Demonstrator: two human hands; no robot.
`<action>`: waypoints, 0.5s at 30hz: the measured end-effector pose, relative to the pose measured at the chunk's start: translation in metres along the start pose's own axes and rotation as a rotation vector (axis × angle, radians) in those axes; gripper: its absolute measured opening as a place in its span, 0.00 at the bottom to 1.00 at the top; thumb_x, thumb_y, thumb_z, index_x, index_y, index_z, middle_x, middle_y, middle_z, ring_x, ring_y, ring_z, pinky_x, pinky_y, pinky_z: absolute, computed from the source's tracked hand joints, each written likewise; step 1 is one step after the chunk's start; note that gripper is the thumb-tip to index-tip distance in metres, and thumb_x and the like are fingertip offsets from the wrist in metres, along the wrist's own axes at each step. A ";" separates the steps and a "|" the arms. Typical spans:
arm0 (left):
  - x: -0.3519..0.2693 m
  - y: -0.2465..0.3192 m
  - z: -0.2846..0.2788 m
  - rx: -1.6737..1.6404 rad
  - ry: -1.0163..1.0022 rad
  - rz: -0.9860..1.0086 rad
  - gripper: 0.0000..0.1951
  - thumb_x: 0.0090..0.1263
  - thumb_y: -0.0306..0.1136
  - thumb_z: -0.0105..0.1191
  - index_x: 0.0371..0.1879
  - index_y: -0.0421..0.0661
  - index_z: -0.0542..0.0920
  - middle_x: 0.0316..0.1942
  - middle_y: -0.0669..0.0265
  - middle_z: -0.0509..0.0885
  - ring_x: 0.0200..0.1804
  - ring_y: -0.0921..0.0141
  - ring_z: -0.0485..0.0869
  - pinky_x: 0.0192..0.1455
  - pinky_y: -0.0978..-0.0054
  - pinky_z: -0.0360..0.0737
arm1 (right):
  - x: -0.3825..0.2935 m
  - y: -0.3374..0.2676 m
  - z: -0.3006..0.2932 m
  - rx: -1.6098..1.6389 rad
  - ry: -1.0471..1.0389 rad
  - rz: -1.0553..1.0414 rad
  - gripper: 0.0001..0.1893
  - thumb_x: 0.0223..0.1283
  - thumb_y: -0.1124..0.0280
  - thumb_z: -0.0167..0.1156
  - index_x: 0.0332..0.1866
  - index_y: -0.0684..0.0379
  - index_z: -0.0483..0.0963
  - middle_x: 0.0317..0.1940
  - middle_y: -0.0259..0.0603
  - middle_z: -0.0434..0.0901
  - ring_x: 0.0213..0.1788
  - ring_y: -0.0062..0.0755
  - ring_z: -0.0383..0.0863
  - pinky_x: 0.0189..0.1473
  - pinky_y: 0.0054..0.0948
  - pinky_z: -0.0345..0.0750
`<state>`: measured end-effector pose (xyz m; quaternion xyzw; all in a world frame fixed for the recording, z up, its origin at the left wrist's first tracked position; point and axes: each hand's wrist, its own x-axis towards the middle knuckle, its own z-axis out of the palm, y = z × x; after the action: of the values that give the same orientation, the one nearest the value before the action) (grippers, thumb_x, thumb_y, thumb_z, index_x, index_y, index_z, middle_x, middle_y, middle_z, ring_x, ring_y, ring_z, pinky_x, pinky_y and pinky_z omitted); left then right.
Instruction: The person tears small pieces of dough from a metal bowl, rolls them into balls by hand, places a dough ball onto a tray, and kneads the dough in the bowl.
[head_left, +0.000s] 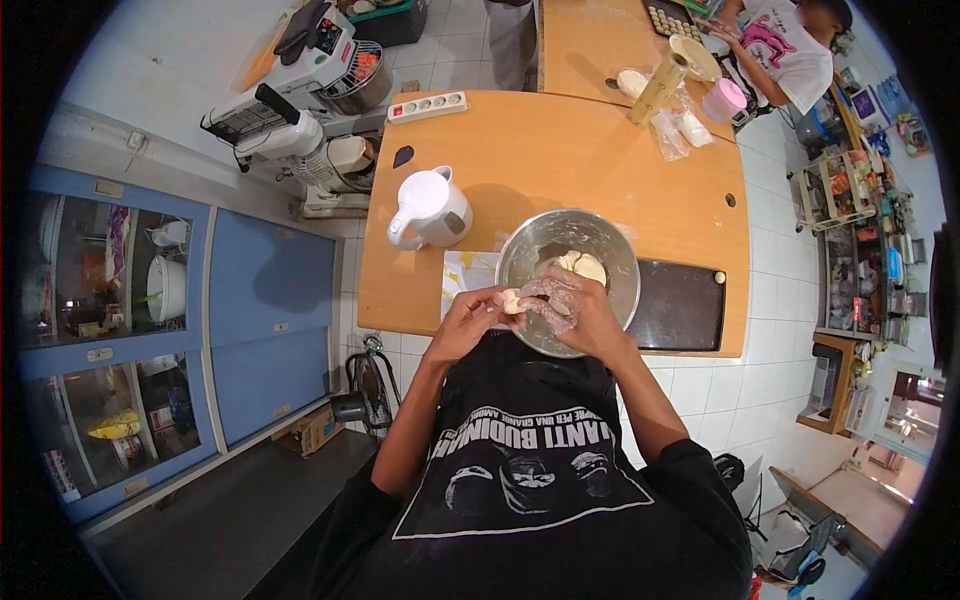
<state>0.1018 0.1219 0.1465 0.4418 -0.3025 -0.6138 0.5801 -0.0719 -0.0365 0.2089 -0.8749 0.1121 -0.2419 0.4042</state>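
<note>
A small piece of pale dough (511, 301) is held between both hands over the near-left rim of a steel mixing bowl (625, 247). My left hand (466, 324) pinches it from the left with thumb and fingers. From the right, the thumb and a finger of my right hand (577, 309) grip the same piece, and those fingers are coated in flour or sticky dough. Inside the bowl lies a larger lump of dough (589, 267), partly hidden by my right hand. To the right of the bowl, a dark baking tray (675, 307) carries one small dough ball (720, 277) at its far-right corner.
A white electric kettle (435, 204) and a power strip (427, 107) stand on the wooden table (555, 150). Left of the bowl lies a patterned sheet (465, 274). A plastic wrap roll (658, 88) and bags (682, 131) are at far right. Across the tables works another person (787, 52).
</note>
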 end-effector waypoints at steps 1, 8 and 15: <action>0.003 -0.002 0.007 -0.040 0.074 0.078 0.20 0.88 0.37 0.47 0.64 0.31 0.78 0.51 0.55 0.87 0.54 0.67 0.87 0.56 0.68 0.86 | 0.001 -0.001 0.001 0.001 -0.001 -0.001 0.15 0.56 0.76 0.74 0.49 0.58 0.87 0.46 0.46 0.86 0.47 0.50 0.87 0.52 0.39 0.83; 0.009 0.008 0.025 -0.237 0.267 0.092 0.19 0.88 0.39 0.47 0.63 0.36 0.78 0.48 0.58 0.86 0.49 0.70 0.87 0.50 0.71 0.86 | 0.001 -0.007 -0.004 0.121 -0.030 0.083 0.17 0.61 0.73 0.72 0.56 0.57 0.85 0.53 0.47 0.84 0.54 0.51 0.85 0.58 0.43 0.81; 0.008 -0.001 0.012 -0.089 0.225 0.020 0.18 0.88 0.44 0.47 0.50 0.38 0.78 0.37 0.62 0.86 0.32 0.73 0.85 0.38 0.76 0.83 | 0.006 -0.003 -0.014 0.141 -0.206 0.115 0.16 0.64 0.72 0.68 0.56 0.55 0.85 0.54 0.47 0.83 0.56 0.52 0.85 0.60 0.44 0.81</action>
<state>0.0912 0.1125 0.1488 0.4787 -0.2121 -0.5673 0.6356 -0.0742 -0.0463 0.2212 -0.8566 0.1028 -0.1344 0.4875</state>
